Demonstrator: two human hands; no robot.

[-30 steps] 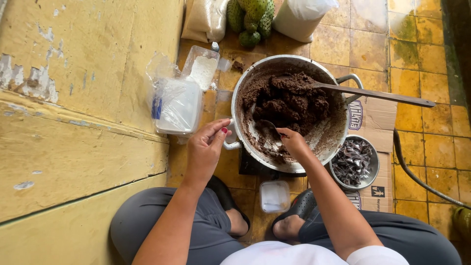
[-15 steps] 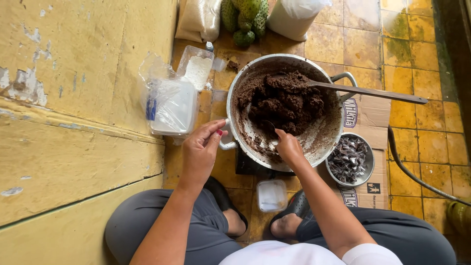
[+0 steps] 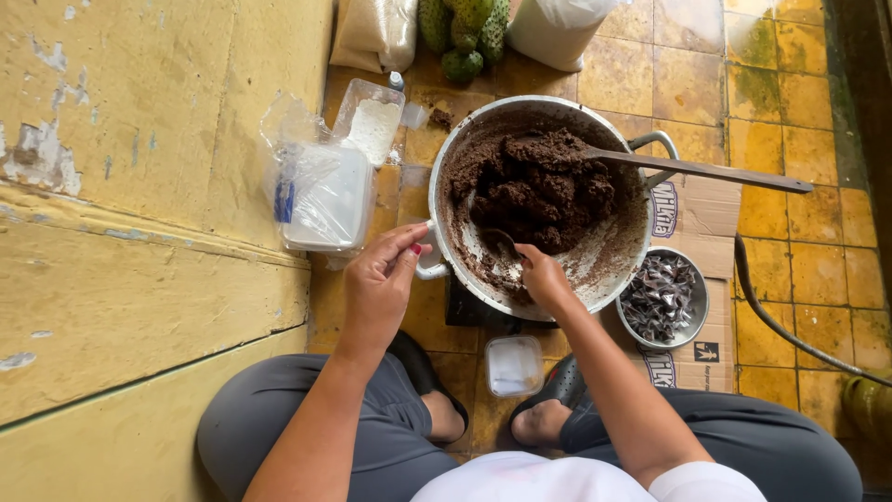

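Observation:
A large metal pot [image 3: 446, 186] holds a thick dark brown paste [image 3: 534, 186]. My left hand [image 3: 381, 284] rests at the pot's near-left handle [image 3: 429, 270], fingers curled around something small that I cannot make out. My right hand [image 3: 544, 277] reaches inside the pot and holds a spoon [image 3: 502, 240] that digs into the paste near the front wall. A long wooden paddle [image 3: 706, 169] leans in the paste and sticks out over the right rim.
A small metal bowl [image 3: 663, 297] of dark wrapped pieces sits on cardboard [image 3: 697, 214] right of the pot. Plastic tubs [image 3: 325, 200] stand to the left by a yellow wall [image 3: 139, 186]. A small lidded container [image 3: 513, 365] lies between my feet. Sacks and green fruit [image 3: 465, 33] lie beyond.
The view has shifted slightly, so the pot sits a little higher in frame. My right hand stays in the pot with the spoon; my left hand stays by the handle.

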